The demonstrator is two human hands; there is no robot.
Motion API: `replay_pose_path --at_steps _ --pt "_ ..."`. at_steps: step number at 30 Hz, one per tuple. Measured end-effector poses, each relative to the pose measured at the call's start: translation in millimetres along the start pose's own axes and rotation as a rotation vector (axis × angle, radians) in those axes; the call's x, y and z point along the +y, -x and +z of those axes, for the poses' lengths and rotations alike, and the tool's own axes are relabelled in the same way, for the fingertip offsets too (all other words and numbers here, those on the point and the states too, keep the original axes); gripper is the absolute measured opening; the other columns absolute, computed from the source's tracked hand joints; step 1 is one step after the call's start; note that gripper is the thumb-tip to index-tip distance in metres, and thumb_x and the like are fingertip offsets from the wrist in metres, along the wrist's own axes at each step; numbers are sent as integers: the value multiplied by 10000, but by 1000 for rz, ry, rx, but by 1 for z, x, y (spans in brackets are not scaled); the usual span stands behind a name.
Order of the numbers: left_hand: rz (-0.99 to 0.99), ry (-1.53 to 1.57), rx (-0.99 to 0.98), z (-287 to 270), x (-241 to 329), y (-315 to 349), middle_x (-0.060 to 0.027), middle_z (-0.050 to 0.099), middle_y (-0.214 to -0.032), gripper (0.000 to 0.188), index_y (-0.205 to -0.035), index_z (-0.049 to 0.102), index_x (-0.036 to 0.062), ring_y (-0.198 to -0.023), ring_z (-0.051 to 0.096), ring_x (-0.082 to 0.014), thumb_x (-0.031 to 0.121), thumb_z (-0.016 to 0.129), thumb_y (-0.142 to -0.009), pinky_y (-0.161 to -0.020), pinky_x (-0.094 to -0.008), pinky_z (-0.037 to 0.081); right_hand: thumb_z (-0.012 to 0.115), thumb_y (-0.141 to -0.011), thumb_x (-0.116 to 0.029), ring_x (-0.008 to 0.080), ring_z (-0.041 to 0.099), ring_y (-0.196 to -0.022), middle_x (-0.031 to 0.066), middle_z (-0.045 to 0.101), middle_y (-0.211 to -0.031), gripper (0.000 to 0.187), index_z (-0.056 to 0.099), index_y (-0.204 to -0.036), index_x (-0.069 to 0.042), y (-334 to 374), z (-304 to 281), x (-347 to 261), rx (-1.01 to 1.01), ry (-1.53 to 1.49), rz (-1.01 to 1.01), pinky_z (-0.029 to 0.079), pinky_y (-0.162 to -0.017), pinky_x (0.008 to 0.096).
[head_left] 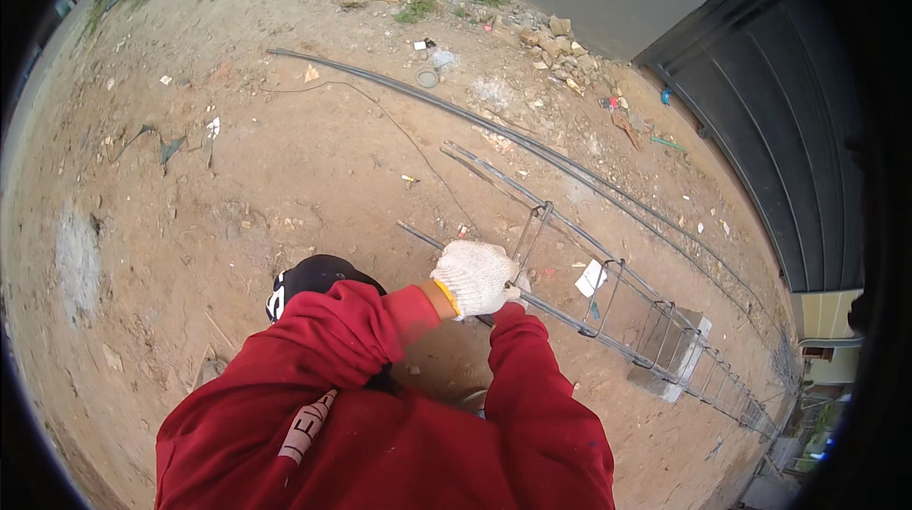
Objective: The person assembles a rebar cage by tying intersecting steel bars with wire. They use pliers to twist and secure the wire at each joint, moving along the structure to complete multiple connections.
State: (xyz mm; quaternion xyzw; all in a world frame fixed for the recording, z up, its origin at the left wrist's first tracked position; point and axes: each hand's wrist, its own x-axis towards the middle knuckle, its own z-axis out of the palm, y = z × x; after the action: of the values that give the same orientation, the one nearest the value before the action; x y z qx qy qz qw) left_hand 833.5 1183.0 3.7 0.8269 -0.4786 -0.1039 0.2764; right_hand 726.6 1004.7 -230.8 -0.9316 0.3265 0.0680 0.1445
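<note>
A rebar cage [608,258] of long steel bars with square stirrups runs from the middle toward the lower right. My left hand [473,278], in a white knit glove with a yellow cuff, is closed at the cage's near bar, close to an end stirrup [532,236]. That bar passes under the glove and shows again on both sides. My right hand [518,293] is at the same spot, just right of the left. Most of it is hidden behind the glove and sleeve, so its fingers do not show. Both forearms wear red sleeves.
A grey block [691,358] sits under the cage at right. Loose long bars [427,94] lie beyond it on the dirt, with a thin wire [394,125]. Rubble [556,43] lines the grey wall near a dark metal gate [760,121]. White scrap [591,277] lies beside the cage.
</note>
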Motion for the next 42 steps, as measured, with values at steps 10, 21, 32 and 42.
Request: replay_pose_path --at_steps 10,21,32,42 --pt "-60 128 -134 -8 3 -7 -183 713 -849 325 -870 756 46 -804 718 -368 359 732 -786 -659 -488 565 646 -854 -283 361 684 -856 199 713 -915 270 734 -988 -66 32 -2 -7 -172 -17 247 541 -767 443" --pt "-75 69 -171 -12 3 -6 -167 699 -874 331 -871 756 84 -820 711 -365 405 706 -804 -676 -502 559 668 -837 -264 329 691 -761 172 728 -833 245 743 -934 -52 30 -10 -30 -103 -180 217 532 -699 408" --pt "9 -23 -56 -1 -5 -9 -138 703 -828 356 -886 760 139 -824 687 -341 484 700 -819 -692 -471 549 621 -804 -162 420 677 -995 263 695 -1075 388 690 -1169 -50 111 -56 58 -133 12 437 539 -898 462" --pt "-40 -30 -107 -6 -1 -11 -142 705 -847 379 -890 761 136 -856 685 -352 498 670 -819 -724 -474 551 620 -850 -483 405 661 -1047 264 690 -1088 514 741 -1052 -27 61 -46 38 -164 -67 243 512 -942 474"
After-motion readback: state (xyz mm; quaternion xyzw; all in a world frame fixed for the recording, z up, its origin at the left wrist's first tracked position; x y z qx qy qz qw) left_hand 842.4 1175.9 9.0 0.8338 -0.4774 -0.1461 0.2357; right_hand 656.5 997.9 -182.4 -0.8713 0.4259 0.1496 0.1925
